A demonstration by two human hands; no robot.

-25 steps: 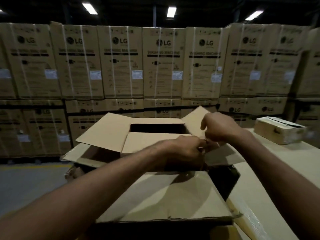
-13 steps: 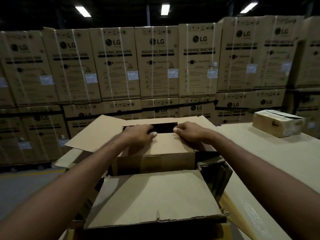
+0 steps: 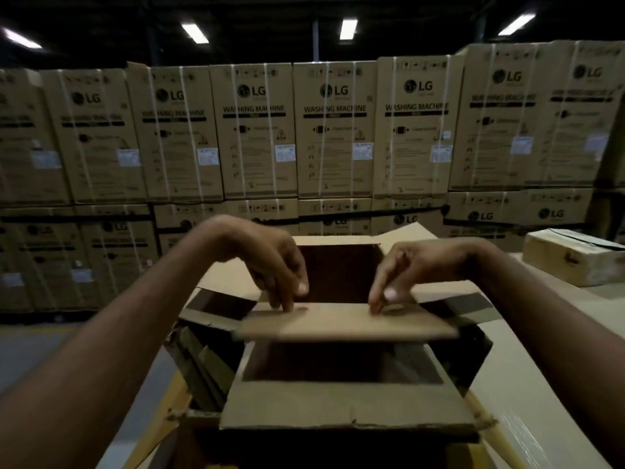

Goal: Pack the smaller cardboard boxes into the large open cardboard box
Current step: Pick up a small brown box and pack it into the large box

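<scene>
The large open cardboard box (image 3: 348, 409) stands right in front of me with its flaps spread outward. Inside it a smaller cardboard box (image 3: 348, 324) sits low, and only its flat top panel shows, slightly blurred. My left hand (image 3: 277, 265) hangs over it with fingers pointing down, its fingertips touching the left part of that top. On the right part my right hand (image 3: 406, 270) does the same. Neither hand curls round anything. The inside of the large box beyond the small one is dark.
Another small cardboard box (image 3: 571, 257) lies on the film-wrapped cardboard surface (image 3: 541, 367) at the right. A wall of stacked washing machine cartons (image 3: 334, 130) closes the background. Grey floor (image 3: 50, 350) shows at the left, below the work surface.
The smaller box has dropped lower into the large box. My hands have gone from holding its far top edge to fingertips resting on its top, wrists raised.
</scene>
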